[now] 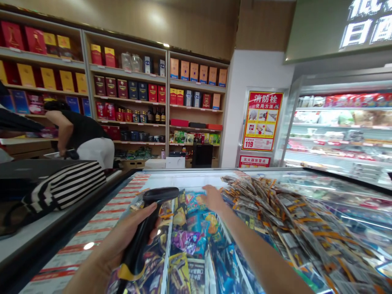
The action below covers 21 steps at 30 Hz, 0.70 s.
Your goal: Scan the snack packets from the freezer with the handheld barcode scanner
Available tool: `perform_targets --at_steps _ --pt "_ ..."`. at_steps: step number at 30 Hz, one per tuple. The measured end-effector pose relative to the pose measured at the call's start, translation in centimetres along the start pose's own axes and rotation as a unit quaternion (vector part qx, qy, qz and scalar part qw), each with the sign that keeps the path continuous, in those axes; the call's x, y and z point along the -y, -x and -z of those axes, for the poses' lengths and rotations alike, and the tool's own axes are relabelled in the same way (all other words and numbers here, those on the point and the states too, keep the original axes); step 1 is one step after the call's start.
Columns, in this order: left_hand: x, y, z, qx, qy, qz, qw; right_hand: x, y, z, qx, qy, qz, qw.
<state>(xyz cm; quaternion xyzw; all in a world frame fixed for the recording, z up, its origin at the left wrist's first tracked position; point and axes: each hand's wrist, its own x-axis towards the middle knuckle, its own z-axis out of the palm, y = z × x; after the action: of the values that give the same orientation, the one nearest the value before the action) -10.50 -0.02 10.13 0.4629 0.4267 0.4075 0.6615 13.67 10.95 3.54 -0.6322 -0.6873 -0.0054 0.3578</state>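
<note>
Left hand (127, 241): the grip is closed around the handle of a black handheld barcode scanner (146, 228), fingers wrapped over the shaft and the thumb lying along its near side. The scanner's head points away from the person and hovers over the glass-topped chest freezer (196, 179); a yellow-and-black cord end shows at the base of the handle.

Right hand (213, 197): the grip is open, fingers spread and flat, holding nothing. It rests on the freezer's lid just beyond the scanner's head, its fingertips touching or nearly touching the edge of a heap of narrow orange-and-grey snack packets (294, 228) piled on the lid to the right of the scanner.

Beneath the scanner, through the glass, lie colourful wrapped ice-cream packets (190, 241) in blue, purple and yellow. To the left of the scanner a black-and-white striped bag (65, 188) lies on a dark surface (30, 169). Beyond it another person in a black top and white trousers (85, 141) bends forward. Behind the freezer stand wooden wall shelves of red, yellow and blue boxes (128, 87); to their right hangs a red-and-yellow poster (262, 120), then an open refrigerated display case (343, 130).
</note>
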Motion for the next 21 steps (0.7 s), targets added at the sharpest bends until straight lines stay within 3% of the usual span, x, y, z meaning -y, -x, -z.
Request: perform_targets --at_steps 3,7,11,14,17,21 --pt "0.4 0.0 -0.6 0.027 -0.013 0.001 1.0 -6.7 1.4 5.0 -0.079 0.049 -0.07 0.993" --pt "0.8 -0.1 -1.0 0.059 -0.017 -0.013 0.998 -10.5 3.7 6.5 -0.095 0.095 -0.035 0.99" --pt "0.9 -0.1 -1.1 0.039 -0.018 -0.019 0.999 -9.4 4.1 6.7 -0.052 0.153 0.003 0.987" --pt "0.9 -0.2 -1.0 0.044 -0.014 -0.019 0.999 -7.4 4.0 7.7 -0.056 0.168 0.037 0.984" --pt "0.9 -0.3 -0.7 0.078 -0.008 -0.024 0.997 -5.3 5.2 7.3 -0.049 0.08 0.103 0.99" --pt "1.1 -0.4 -0.5 0.087 -0.013 -0.02 0.996 -4.5 7.9 4.1 0.062 -0.069 0.134 0.987"
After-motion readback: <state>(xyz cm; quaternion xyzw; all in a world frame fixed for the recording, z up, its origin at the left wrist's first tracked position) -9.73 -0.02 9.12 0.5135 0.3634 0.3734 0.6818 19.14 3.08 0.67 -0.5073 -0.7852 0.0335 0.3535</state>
